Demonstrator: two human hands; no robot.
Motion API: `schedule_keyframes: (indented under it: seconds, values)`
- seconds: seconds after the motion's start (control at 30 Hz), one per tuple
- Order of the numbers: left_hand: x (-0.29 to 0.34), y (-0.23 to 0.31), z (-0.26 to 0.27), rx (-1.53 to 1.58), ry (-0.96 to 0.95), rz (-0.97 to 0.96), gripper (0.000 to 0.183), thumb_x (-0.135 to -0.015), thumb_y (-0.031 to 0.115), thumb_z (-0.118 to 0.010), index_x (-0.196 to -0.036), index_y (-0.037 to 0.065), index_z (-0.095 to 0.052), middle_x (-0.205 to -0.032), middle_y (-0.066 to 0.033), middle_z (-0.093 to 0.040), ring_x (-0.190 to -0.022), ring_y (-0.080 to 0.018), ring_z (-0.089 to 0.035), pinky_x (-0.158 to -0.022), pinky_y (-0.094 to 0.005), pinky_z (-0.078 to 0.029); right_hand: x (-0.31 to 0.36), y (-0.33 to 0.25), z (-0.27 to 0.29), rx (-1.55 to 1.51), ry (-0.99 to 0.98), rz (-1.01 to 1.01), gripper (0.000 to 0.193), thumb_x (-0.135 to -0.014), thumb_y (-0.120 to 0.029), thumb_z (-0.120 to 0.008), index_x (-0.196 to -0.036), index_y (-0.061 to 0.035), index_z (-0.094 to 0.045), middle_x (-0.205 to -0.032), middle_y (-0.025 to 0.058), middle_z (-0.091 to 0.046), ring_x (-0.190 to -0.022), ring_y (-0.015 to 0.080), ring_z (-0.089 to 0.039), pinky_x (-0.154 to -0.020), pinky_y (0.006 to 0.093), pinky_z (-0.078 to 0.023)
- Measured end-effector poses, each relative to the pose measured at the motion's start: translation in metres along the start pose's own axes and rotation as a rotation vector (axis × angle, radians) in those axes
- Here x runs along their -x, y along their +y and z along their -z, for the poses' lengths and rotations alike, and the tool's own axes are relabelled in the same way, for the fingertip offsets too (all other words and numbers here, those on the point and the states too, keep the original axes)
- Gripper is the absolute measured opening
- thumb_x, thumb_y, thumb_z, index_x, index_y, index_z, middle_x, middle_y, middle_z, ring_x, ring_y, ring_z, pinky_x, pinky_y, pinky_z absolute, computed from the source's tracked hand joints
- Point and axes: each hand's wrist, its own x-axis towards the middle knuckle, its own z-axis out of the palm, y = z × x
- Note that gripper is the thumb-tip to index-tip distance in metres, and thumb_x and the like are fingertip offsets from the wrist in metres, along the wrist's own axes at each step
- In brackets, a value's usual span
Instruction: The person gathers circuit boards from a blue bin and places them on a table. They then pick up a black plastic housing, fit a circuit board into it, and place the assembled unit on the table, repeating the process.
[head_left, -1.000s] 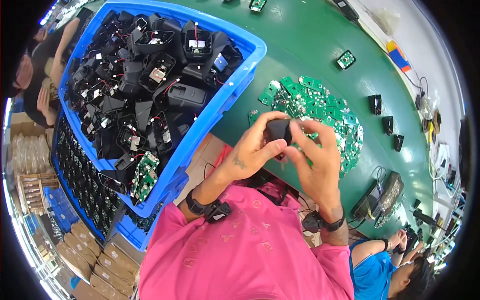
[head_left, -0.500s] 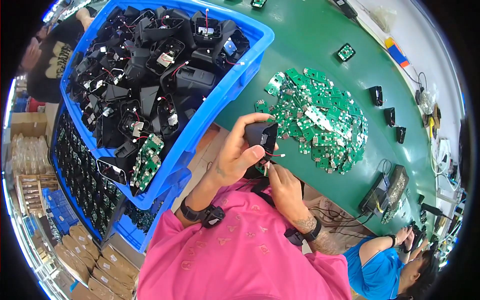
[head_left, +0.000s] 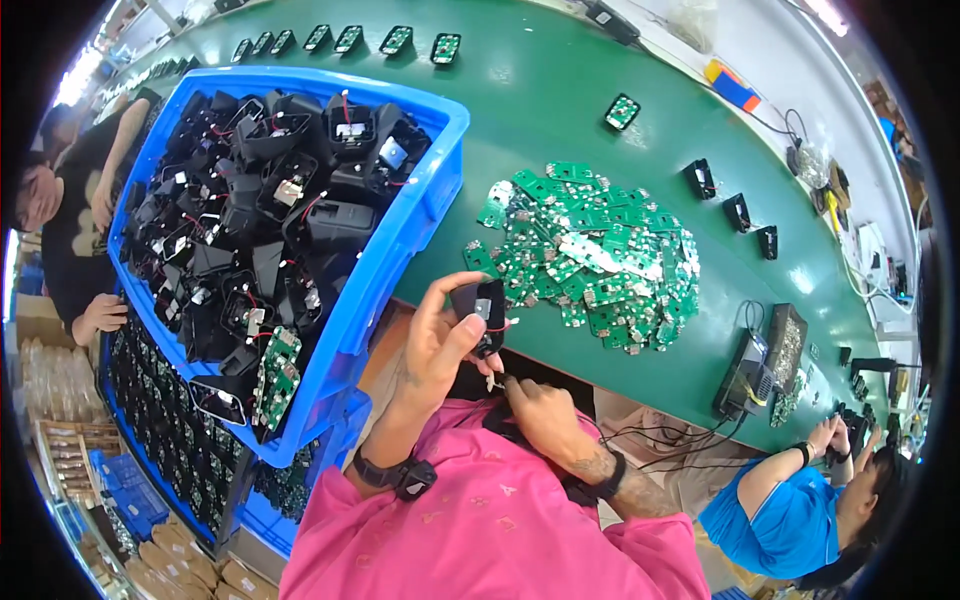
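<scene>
My left hand [head_left: 432, 350] is closed around a small black plastic housing [head_left: 490, 312], its open side facing right. A thin wire with a white connector [head_left: 513, 321] sticks out of that open side. Just below, my right hand [head_left: 545, 415] has its fingers pinched together by a small whitish piece [head_left: 495, 381]. Whatever sits between those fingertips is too small to make out. Beyond both hands, a heap of green circuit boards [head_left: 600, 255] lies on the green table [head_left: 560, 90].
At left stands a blue crate [head_left: 455, 130] full of black housings with wires; a circuit board panel [head_left: 277, 380] rests at its near corner. Several housings with boards line the far edge. Black housings [head_left: 737, 212] and a power box [head_left: 745, 375] are at right. Two people work nearby.
The view has swung, showing a row of housings at the far edge. My left hand still holds the housing; my right hand has dropped slightly away from its opening.
</scene>
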Motion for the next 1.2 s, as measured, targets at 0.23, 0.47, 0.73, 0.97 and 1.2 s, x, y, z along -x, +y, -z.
schedule_keyframes:
  seconds: [0.23,0.47,0.73,0.97,1.2]
  values:
    - [-0.004,0.001,-0.023,-0.130,-0.022,0.142,0.045,-0.089,0.030,-0.070,-0.117,0.001,-0.050,-0.085,-0.0100,-0.067,-0.063,-0.0130,-0.065,-0.047,-0.0246,-0.054,0.007,-0.005,0.082,-1.019,0.386,-0.436,0.023,-0.093,0.008,-0.055,-0.115,0.0045,-0.060,-0.098,0.0128,-0.070,-0.083,0.0177,-0.071,-0.067,0.0257,-0.057]
    - [-0.019,-0.002,-0.049,-0.170,-0.039,0.207,0.038,-0.089,0.021,-0.071,-0.111,-0.001,-0.049,-0.081,-0.0110,-0.067,-0.057,-0.0114,-0.063,-0.044,-0.0225,-0.051,-0.005,-0.001,0.092,-1.059,0.724,-0.404,0.017,-0.092,0.006,-0.059,-0.108,0.0100,-0.056,-0.093,0.0158,-0.071,-0.084,0.0185,-0.071,-0.072,0.0264,-0.059]
    - [-0.025,-0.009,-0.046,-0.140,0.039,0.219,0.037,-0.092,0.026,-0.068,-0.108,-0.001,-0.049,-0.077,-0.0121,-0.067,-0.050,-0.0146,-0.063,-0.041,-0.0226,-0.050,-0.003,0.007,0.083,-0.721,0.761,-0.295,0.019,-0.089,0.006,-0.063,-0.108,0.0082,-0.061,-0.089,0.0142,-0.072,-0.075,0.0180,-0.072,-0.068,0.0272,-0.058]
    - [-0.026,-0.013,-0.054,0.104,-0.069,0.342,0.059,-0.095,0.045,-0.059,-0.135,0.007,-0.037,-0.093,-0.0120,-0.062,-0.055,-0.0179,-0.063,-0.042,-0.0252,-0.051,-0.012,0.018,0.080,-0.314,0.868,-0.135,0.027,-0.079,0.008,-0.069,-0.105,-0.0001,-0.070,-0.103,0.0170,-0.069,-0.085,0.0274,-0.070,-0.070,0.0318,-0.055]
    - [-0.023,-0.013,-0.054,0.084,-0.366,0.328,0.081,-0.092,0.012,-0.054,-0.152,0.021,-0.001,-0.097,-0.0090,-0.049,-0.062,-0.0124,-0.050,-0.052,-0.0250,-0.040,-0.012,0.022,0.069,-0.213,0.865,-0.082,0.039,-0.072,0.012,-0.066,-0.108,-0.0011,-0.070,-0.110,0.0141,-0.058,-0.086,0.0245,-0.059,-0.070,0.0324,-0.051]
